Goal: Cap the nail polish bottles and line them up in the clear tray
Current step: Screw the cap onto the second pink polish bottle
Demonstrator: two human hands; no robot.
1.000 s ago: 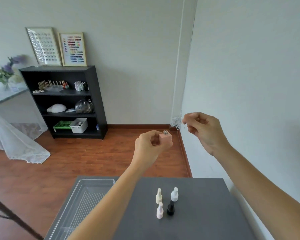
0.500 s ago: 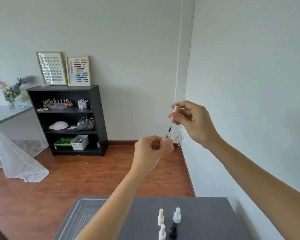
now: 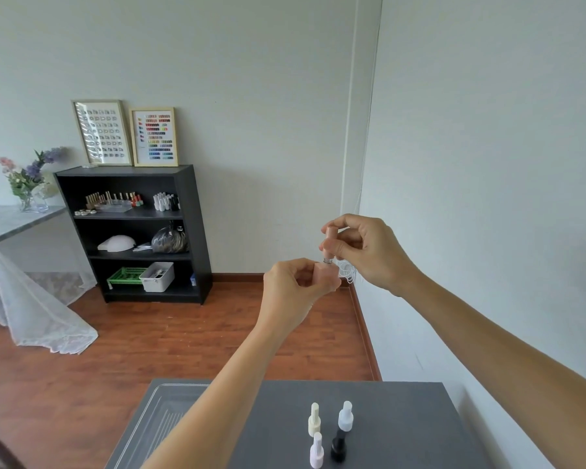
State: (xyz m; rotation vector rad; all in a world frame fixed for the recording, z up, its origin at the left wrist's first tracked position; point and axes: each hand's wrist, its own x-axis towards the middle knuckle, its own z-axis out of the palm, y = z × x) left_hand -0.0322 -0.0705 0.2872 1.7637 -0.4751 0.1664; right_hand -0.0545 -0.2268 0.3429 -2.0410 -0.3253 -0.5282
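Note:
Raised in front of me, my left hand [image 3: 293, 289] grips a peach nail polish bottle [image 3: 324, 275] whose threaded metal neck shows at the top. Directly above it my right hand [image 3: 369, 252] pinches the matching peach cap [image 3: 329, 239], its lower end just over the neck. Several capped bottles stand on the dark table [image 3: 403, 421] below: a cream bottle [image 3: 314, 420], a white bottle [image 3: 346, 416], a pale pink bottle [image 3: 317, 451] and a black bottle [image 3: 339, 445]. The clear tray [image 3: 156, 421] lies at the table's left, partly hidden by my left forearm.
A white wall [image 3: 487, 198] runs close along the table's right side. Across the wooden floor stands a black shelf unit [image 3: 134, 231] with bottles and bins. A cloth-draped table [image 3: 14, 265] with flowers is at far left.
The cap came down from well above the bottle, brush still showing, until it sits just over the neck. My view tilted up, so the table dropped lower in view.

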